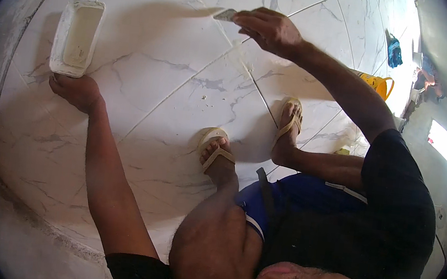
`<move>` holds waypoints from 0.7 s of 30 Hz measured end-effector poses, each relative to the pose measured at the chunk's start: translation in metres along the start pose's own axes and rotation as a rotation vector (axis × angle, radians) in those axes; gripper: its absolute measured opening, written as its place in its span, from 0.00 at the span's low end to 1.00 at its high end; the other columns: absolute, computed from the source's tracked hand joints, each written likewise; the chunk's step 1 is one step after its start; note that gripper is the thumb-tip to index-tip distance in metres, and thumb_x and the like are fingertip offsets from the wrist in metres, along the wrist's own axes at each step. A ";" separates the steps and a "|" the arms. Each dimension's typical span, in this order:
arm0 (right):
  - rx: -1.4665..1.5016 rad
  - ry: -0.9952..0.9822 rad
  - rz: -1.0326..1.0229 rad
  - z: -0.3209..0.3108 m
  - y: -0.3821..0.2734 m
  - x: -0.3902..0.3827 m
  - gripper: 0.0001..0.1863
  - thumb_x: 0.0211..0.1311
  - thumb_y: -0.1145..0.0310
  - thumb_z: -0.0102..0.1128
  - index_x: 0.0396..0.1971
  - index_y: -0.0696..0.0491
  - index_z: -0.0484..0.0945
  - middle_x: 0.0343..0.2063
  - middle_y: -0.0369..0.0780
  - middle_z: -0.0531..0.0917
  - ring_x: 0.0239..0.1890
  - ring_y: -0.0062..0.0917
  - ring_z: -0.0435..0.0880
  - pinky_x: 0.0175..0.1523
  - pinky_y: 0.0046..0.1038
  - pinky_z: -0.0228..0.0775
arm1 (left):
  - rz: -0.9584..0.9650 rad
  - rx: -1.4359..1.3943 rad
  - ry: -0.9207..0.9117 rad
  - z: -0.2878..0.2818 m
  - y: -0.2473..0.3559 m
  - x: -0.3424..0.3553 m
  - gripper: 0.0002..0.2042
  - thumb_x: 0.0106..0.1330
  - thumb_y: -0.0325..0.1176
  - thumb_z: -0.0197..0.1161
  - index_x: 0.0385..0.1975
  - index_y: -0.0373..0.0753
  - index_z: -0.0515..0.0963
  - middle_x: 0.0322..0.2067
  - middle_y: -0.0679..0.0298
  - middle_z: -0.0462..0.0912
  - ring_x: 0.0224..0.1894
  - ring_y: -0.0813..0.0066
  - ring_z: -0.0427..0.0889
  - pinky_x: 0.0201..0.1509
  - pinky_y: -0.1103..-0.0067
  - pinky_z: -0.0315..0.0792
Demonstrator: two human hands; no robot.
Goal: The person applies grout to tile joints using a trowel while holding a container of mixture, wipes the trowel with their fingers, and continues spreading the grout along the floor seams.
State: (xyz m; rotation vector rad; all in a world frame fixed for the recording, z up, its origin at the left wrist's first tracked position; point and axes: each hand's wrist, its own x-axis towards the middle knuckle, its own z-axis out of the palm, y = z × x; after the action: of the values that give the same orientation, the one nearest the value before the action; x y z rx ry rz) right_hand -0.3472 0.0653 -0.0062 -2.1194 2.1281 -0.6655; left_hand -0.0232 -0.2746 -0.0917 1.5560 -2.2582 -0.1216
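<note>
My right hand (pixel 269 30) reaches out over the white marbled floor tiles (pixel 176 73) and grips a small flat grey scraper (pixel 225 14), its blade lying on a tile joint. My left hand (pixel 77 91) rests closed on the floor, its knuckles touching the near end of a white rectangular tub (pixel 77 36) that holds pale paste. Both my feet in tan sandals (pixel 215 152) stand on the tiles below the scraper as I squat.
A yellow bucket (pixel 377 84) stands at the right beyond my right arm. A blue cloth (pixel 394 51) lies farther right. A rough grey strip (pixel 22 210) borders the tiles at the lower left. Small pale crumbs dot the middle tile.
</note>
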 end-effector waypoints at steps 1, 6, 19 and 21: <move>-0.021 0.017 0.025 0.002 0.003 0.007 0.18 0.58 0.68 0.73 0.49 0.51 0.81 0.45 0.38 0.88 0.43 0.33 0.88 0.46 0.33 0.85 | 0.003 0.029 -0.002 -0.001 -0.002 0.001 0.24 0.69 0.27 0.58 0.63 0.27 0.64 0.63 0.43 0.64 0.66 0.44 0.70 0.69 0.57 0.73; -0.056 0.042 0.011 0.012 0.019 0.047 0.17 0.60 0.68 0.72 0.49 0.51 0.81 0.47 0.37 0.88 0.44 0.33 0.87 0.47 0.33 0.84 | 0.003 0.013 -0.001 0.004 0.005 -0.001 0.21 0.70 0.28 0.56 0.62 0.29 0.67 0.64 0.45 0.64 0.68 0.46 0.67 0.68 0.58 0.73; 0.031 -0.128 -0.042 -0.017 -0.009 -0.039 0.19 0.56 0.70 0.74 0.48 0.53 0.81 0.45 0.39 0.88 0.46 0.35 0.88 0.49 0.34 0.85 | -0.011 0.051 -0.014 0.001 0.002 0.000 0.22 0.70 0.27 0.56 0.63 0.29 0.66 0.64 0.45 0.64 0.66 0.47 0.70 0.67 0.59 0.75; 0.022 -0.152 -0.027 -0.021 -0.007 -0.039 0.18 0.57 0.71 0.73 0.47 0.54 0.82 0.45 0.39 0.88 0.45 0.35 0.88 0.49 0.34 0.85 | 0.007 0.058 -0.003 0.001 0.004 -0.001 0.22 0.70 0.27 0.55 0.63 0.28 0.66 0.64 0.45 0.64 0.66 0.47 0.71 0.67 0.59 0.75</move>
State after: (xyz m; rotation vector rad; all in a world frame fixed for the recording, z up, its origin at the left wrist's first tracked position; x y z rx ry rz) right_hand -0.3458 0.1086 0.0052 -2.1173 2.0077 -0.5098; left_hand -0.0264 -0.2723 -0.0916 1.5774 -2.2883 -0.0572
